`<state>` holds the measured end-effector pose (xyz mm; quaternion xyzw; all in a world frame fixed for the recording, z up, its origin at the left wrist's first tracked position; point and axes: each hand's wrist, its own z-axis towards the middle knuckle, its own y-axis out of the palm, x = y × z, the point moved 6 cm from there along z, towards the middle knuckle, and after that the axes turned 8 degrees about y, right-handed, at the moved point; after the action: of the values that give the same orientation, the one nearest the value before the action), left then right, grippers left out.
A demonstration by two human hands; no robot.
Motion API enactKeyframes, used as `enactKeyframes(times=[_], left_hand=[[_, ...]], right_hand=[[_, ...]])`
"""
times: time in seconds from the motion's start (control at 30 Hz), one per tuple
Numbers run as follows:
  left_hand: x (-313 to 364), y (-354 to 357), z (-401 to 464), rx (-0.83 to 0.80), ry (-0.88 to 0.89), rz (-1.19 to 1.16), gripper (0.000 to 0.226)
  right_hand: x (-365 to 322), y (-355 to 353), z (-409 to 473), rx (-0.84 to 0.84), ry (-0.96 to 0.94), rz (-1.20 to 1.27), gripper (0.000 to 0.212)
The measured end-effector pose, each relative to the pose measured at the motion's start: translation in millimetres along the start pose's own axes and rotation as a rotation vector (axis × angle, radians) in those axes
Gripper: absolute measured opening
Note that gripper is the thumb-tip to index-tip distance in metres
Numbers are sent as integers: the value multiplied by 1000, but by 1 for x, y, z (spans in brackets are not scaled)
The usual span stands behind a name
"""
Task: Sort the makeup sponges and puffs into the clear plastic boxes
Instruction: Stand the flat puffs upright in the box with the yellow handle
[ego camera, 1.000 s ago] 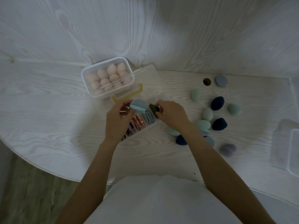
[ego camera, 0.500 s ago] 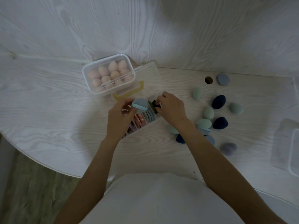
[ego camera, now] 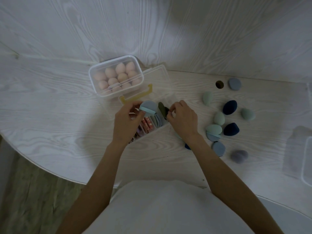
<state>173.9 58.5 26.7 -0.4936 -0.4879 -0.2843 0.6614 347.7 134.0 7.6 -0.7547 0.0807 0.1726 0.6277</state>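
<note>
My left hand pinches a round grey-blue puff with a light blue band, held just above an open clear box that stands full of upright puffs in pink, purple and blue. My right hand pinches a dark olive puff at the right end of that row. Behind, a closed clear box holds several peach egg-shaped sponges. Loose sponges lie to the right: two navy ones, several mint ones, grey-blue ones and a purple one.
The open box's clear lid with a yellow latch lies flat behind it. Another clear box sits at the table's right edge. A small round hole shows in the white tabletop. The curved table edge runs at the lower left.
Both hands have shifted slightly away from me over the open box. My right fingers have moved onto the olive puff and stood it upright in the row.
</note>
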Motion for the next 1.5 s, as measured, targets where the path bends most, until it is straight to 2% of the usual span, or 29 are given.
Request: enactKeyframes(times=[0.13,0.27,0.33,0.47,0.6,0.73,0.97,1.1,1.23,1.3,1.37,1.43,1.5], left_hand=[[1,2,-2,-11,6,7,24],[2,2,-1,-23,11,26,23],[3,2,-2,-30,15,24,23],[4,3,-1,-27,19,10,22],[3,2,-1,-25,11,5,22],[2,1,-2,-15,9,3,23],[1,-2,-1,2,13,-8,22],[-1,-2,0,1,17,-15,21],[1,2,3,-12,51,-12,19],[5,6,9,-32,105,23,20],[14,14,21,-99,224,105,22],[28,29,38,-201,418,197,21],[44,51,54,-344,645,277,16]], right_hand=[[5,2,1,10,86,71,16],[3,0,-3,44,30,-3,12],[-2,-1,-5,56,-60,-20,10],[-17,1,-6,62,-288,-21,44],[-18,6,-3,67,-303,-51,33],[-21,6,3,-12,-325,-101,25],[-22,9,9,-206,-322,-159,33],[-26,10,11,-211,-389,-266,38],[-16,7,10,-246,-249,12,31],[-8,0,5,-197,-237,107,27],[8,-11,0,-79,-193,172,24],[28,-18,-6,25,-120,218,23],[45,-19,-10,55,-46,228,24]])
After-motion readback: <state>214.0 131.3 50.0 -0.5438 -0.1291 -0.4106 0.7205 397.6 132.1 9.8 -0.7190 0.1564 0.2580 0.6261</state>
